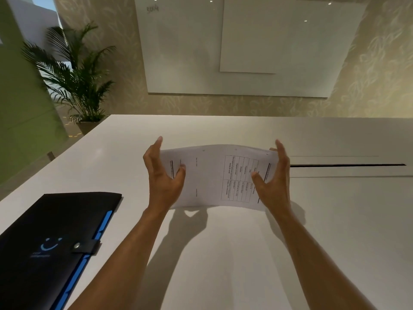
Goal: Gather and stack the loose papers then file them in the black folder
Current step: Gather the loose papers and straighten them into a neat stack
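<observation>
Papers (214, 175) hung bowed above the white table (223, 253), pinched at each short edge by the left hand (162, 175) and right hand (273, 177), fingers half-curled. Best tapped square before going left to the shut black folder (51, 242).

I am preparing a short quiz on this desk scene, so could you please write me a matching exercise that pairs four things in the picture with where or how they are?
Things:
1. papers
2. black folder
3. potted plant
4. whiteboard

States:
A. mounted on the far wall
B. lying shut on the table, at the person's left
C. held between the left hand and right hand, above the table
D. standing on the floor past the table's far left corner

Pairs: 1-C, 2-B, 3-D, 4-A
</observation>
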### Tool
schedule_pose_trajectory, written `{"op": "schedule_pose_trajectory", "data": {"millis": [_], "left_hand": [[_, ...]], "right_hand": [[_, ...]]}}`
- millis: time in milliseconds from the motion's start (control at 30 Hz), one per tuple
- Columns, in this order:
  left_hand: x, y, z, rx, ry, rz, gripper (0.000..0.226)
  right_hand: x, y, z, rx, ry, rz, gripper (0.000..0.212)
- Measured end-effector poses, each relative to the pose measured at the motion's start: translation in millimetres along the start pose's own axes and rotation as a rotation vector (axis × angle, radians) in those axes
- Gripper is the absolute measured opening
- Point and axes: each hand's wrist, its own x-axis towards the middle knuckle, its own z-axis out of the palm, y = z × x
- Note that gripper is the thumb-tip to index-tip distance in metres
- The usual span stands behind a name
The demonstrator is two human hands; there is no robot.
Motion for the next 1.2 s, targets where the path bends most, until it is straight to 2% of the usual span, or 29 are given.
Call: {"op": "schedule_pose_trajectory", "data": {"millis": [100,200,367,500,767,900,1200], "left_hand": [[3.0,-0.2,0.2,0.109,-0.025,0.042,0.072],[2.4,-1.4,0.0,0.141,-0.051,0.042,0.058],[2.3,-4.5,-2.2,0.160,-0.057,0.039,0.057],[-2.1,-4.8,-1.8,0.118,0.005,0.041,0.059],[-7.2,-2.4,-2.2,-0.155,0.001,-0.225,0.074],[-21.4,-11.7,-0.6,-0.207,-0.065,-0.355,0.055],[-49.2,-35.6,1.6,-0.142,-0.134,-0.427,0.030]], "right_hand": [[2.3,-0.6,1.8,-0.100,-0.021,-0.027,0.073],[3.5,-1.6,2.9,-0.124,0.000,-0.027,0.068],[5.2,-2.5,1.0,-0.010,0.031,0.035,0.064],[3.1,-2.2,-0.4,0.051,0.002,0.070,0.061],[-2.9,8.9,-0.8,0.140,-0.005,0.235,0.074],[-14.3,21.9,4.4,0.119,-0.022,0.363,0.046],[-50.5,44.6,11.9,0.136,-0.083,0.527,0.045]]}}
